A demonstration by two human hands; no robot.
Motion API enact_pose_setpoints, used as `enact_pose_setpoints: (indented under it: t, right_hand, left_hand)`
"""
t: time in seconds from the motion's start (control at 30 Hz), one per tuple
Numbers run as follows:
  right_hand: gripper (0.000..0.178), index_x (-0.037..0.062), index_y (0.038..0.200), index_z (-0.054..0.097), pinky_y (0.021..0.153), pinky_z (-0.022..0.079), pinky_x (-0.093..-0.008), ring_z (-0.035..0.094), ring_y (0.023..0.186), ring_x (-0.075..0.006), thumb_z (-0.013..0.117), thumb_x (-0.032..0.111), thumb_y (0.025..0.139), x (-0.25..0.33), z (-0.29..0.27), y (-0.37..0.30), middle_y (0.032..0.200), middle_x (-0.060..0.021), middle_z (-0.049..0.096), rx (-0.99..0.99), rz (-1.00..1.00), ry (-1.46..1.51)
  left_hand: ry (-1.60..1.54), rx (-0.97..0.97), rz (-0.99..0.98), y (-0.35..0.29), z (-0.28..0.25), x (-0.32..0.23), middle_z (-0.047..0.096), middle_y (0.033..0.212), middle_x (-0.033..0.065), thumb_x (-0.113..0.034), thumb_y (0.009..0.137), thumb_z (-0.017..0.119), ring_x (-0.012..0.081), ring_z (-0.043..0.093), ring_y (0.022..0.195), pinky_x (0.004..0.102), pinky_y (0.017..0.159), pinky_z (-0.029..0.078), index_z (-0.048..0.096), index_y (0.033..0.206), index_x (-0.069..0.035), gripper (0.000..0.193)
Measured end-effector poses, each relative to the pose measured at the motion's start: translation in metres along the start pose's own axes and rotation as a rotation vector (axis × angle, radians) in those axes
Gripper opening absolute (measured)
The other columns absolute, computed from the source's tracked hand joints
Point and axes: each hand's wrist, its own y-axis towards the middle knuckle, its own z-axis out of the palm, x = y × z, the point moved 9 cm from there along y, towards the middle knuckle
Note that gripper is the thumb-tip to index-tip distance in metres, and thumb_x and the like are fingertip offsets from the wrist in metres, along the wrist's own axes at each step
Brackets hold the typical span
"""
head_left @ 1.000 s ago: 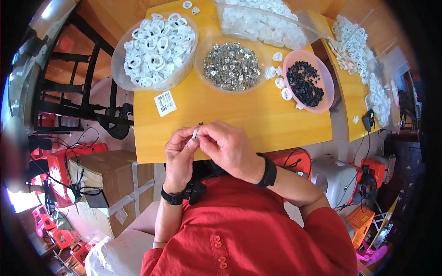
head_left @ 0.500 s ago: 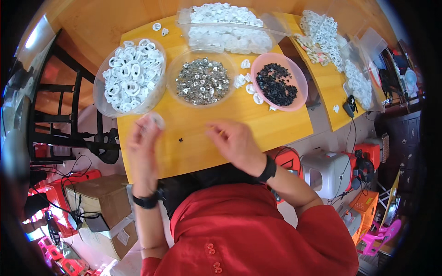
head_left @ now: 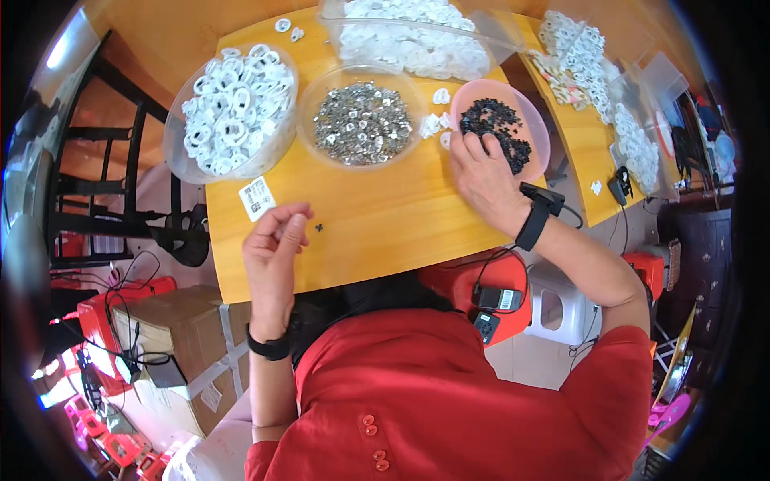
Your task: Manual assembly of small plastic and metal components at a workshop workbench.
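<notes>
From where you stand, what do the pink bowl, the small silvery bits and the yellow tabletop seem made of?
Pink bowl: probably smooth plastic; its wall looks slightly translucent. Small silvery bits: likely shiny metal, judging by their bright glints. Yellow tabletop: wood or wood-look laminate, with faint streaks and a soft sheen; I can't tell which.
</notes>
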Motion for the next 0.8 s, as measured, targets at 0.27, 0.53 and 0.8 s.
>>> enact_pose_setpoints:
  t: [0.27, 0.53, 0.8]
  right_hand:
    - [0.022, 0.0025, 0.095, 0.063, 0.089, 0.034, -0.0394, 0.045, 0.102, -0.0261, 0.058, 0.014, 0.076, 0.008, -0.015, 0.009, 0.103, -0.0108, 0.050, -0.078, 0.079, 0.357]
    - [0.029, 0.0048, 0.100, 0.061, 0.082, 0.045, -0.0370, 0.054, 0.095, -0.0291, 0.071, 0.005, 0.072, 0.051, -0.072, 0.033, 0.097, -0.0118, 0.053, -0.248, 0.229, 1.658]
    - [0.028, 0.0055, 0.100, 0.063, 0.081, 0.046, -0.0380, 0.055, 0.093, -0.0299, 0.069, 0.005, 0.073, 0.082, -0.079, 0.048, 0.098, -0.0116, 0.054, -0.269, 0.275, 1.643]
  left_hand:
    - [-0.215, -0.007, -0.213, -0.025, 0.003, 0.052, 0.067, 0.096, 0.0047, -0.011, 0.092, 0.059, 0.0044, 0.052, 0.071, 0.0196, 0.066, 0.041, 0.063, 0.108, -0.002, 0.019]
    - [-0.393, 0.261, -0.228, -0.032, 0.045, 0.037, 0.057, 0.123, 0.0134, -0.013, 0.095, 0.053, 0.0165, 0.059, 0.104, 0.0267, 0.086, 0.047, 0.045, 0.129, -0.002, 0.036]
    - [-0.686, 0.235, -0.256, -0.037, 0.026, 0.047, 0.060, 0.118, 0.0105, -0.008, 0.094, 0.054, 0.0149, 0.058, 0.105, 0.0279, 0.089, 0.047, 0.048, 0.124, -0.002, 0.031]
